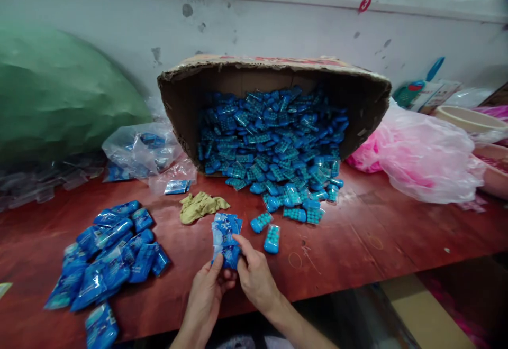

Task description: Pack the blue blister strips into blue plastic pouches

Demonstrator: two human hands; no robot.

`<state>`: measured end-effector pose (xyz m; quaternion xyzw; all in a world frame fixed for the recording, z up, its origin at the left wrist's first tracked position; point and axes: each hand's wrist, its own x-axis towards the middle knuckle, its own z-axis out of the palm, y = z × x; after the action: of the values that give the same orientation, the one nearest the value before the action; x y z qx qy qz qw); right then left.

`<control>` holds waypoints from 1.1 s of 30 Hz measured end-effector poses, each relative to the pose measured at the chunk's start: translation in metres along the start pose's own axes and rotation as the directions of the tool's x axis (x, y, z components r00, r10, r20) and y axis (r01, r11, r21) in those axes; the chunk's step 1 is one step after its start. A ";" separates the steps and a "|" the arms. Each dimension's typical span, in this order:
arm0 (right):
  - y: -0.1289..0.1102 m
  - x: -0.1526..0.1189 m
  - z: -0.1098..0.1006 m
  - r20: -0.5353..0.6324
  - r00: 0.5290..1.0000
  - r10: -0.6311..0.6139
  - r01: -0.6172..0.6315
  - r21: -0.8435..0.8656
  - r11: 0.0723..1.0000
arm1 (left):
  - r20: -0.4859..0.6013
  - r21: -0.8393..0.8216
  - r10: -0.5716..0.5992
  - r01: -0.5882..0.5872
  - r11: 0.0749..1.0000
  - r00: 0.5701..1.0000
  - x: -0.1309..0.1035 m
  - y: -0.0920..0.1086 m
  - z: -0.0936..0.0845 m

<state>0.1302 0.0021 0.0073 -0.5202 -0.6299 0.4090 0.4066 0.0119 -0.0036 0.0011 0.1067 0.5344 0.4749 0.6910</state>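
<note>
My left hand (211, 290) grips a small fanned stack of blue printed cards (227, 232) from below, with the thumb on their near edge. My right hand (257, 275) is closed at the right edge of the same cards, index finger resting on their face; its other fingertips are partly hidden. Just right of the cards, two clear packs of blue-green beads (272, 239) lie on the red table (337, 264). Behind the cards is a crumpled yellow-green cloth (202, 207). A pile of blue printed packets (113, 254) lies to the left of my hands.
A cardboard box (174, 106) on its side spills many bead packs (273, 137) onto the table. Behind the packets are a clear bag (143, 148), flat cards (177, 186) and a large green sack (67, 95). Pink-filled plastic bags (432, 148) and a bowl (472, 119) stand right.
</note>
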 end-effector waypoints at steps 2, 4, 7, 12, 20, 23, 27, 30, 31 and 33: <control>-0.001 0.002 -0.013 0.026 0.998 -0.062 0.067 -0.253 0.965 | -0.028 -0.044 -0.052 0.050 0.998 0.998 0.000 0.002 0.000; 0.000 0.006 -0.031 -0.070 0.996 -0.058 0.015 -0.506 0.863 | -0.089 -0.077 -0.063 0.056 0.995 0.994 0.000 0.005 0.000; 0.010 0.011 -0.051 -0.264 0.964 0.037 -0.232 -0.761 0.606 | -0.130 -0.125 -0.077 0.061 0.990 0.989 0.001 0.007 0.000; 0.035 0.006 -0.050 -0.308 0.943 0.129 -0.325 -0.756 0.568 | -0.119 -0.169 -0.113 0.093 0.981 0.986 0.002 0.007 0.001; 0.010 0.000 -0.047 -0.092 0.948 0.303 -0.264 0.302 0.916 | -0.085 -0.131 -0.063 0.052 0.990 0.994 0.002 0.007 0.004; -0.008 -0.003 -0.036 0.070 0.967 0.245 -0.252 0.398 0.882 | -0.043 -0.111 -0.040 0.035 0.993 0.998 0.001 0.006 0.003; -0.014 -0.005 -0.027 0.088 0.977 0.193 -0.212 0.352 0.912 | -0.004 -0.106 -0.011 0.010 0.994 1.000 0.001 0.005 -0.001; -0.011 -0.004 -0.028 0.085 0.978 0.191 -0.208 0.302 0.930 | 0.014 -0.102 0.020 -0.018 0.995 1.000 0.002 0.005 -0.004; -0.010 -0.004 -0.029 0.082 0.978 0.191 -0.207 0.294 0.933 | 0.019 -0.100 0.028 -0.026 0.995 0.999 0.002 0.005 -0.004; -0.009 -0.004 -0.030 0.076 0.978 0.196 -0.210 0.291 0.933 | 0.021 -0.090 0.052 -0.050 0.995 0.998 0.003 0.006 -0.004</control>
<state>0.1559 -0.0004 0.0254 -0.5060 -0.5130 0.5506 0.4214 0.0049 0.0004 0.0020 0.0947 0.5018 0.5144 0.6889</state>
